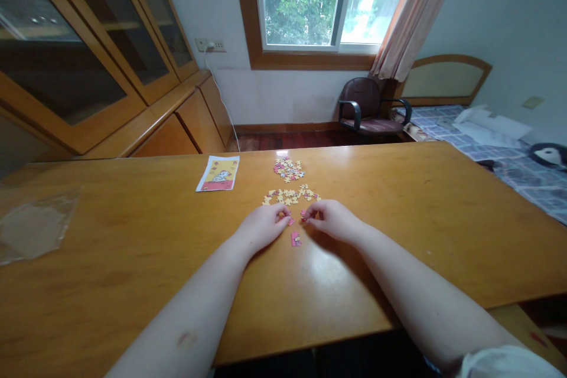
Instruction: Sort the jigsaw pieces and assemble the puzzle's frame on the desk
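Note:
My left hand (266,225) rests on the table with its fingers pinched at a pink jigsaw puzzle piece (291,221). Opposite it, my right hand (330,218) is closed at the fingertips on a small pink and red puzzle piece (303,218). Just below, between the two hands, lies a small joined patch of pink puzzle pieces (295,239). Beyond my fingers a loose row of yellow puzzle pieces (290,196) is spread out. Farther back is a mixed heap of puzzle pieces (289,169), yellow, pink and white.
A picture sheet (218,174) with a white cartoon animal lies left of the pieces. A clear plastic bag (38,224) is on the far left of the wooden table (146,248). Beyond the table stand a dark armchair (370,106), a bed (522,171) and a glass-fronted cabinet (128,94).

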A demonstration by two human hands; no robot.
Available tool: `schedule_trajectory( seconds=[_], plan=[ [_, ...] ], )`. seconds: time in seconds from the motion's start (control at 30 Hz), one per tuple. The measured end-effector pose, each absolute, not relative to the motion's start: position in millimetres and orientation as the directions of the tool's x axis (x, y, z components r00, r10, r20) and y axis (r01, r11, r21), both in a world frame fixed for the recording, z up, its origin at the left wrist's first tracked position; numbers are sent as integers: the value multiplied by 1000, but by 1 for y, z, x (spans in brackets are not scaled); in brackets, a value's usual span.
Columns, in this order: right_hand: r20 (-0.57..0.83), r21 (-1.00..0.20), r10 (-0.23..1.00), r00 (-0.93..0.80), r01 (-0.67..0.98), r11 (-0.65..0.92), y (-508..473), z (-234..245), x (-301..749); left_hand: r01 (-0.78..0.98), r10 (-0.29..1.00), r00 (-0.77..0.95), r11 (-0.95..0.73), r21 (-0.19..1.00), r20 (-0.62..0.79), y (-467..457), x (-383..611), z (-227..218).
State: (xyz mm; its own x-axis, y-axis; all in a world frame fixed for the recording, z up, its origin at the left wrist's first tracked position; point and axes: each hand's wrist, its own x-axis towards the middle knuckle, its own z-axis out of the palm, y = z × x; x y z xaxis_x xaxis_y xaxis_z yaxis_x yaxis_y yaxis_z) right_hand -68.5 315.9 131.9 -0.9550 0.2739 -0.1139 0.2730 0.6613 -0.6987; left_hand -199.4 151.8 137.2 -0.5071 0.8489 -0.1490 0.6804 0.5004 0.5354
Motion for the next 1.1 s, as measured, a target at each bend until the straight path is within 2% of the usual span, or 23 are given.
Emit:
schedule_trajectory(
  seconds=[0.23,0.5,0.7,0.8,0.93,1.1],
  plan=[
    [-70,-761,220,-973,195,619,308,127,-70,621,874,-454,449,642,-172,154,-196,128],
    [-39,-787,231,-972,172,592,309,121,-70,545,861,-482,438,715,-160,156,-198,126],
    [-19,-811,232,-973,150,566,309,118,-72,503,879,-438,411,760,-186,156,-198,124],
    [40,-750,215,-976,113,652,310,119,-71,437,869,-455,410,801,-196,157,-200,120],
    [162,-560,158,-974,41,827,313,121,-67,377,831,-512,444,813,-217,157,-204,118],
    [233,-477,109,-966,-15,879,314,116,-66,359,818,-528,457,814,-227,157,-205,118]
  ],
)
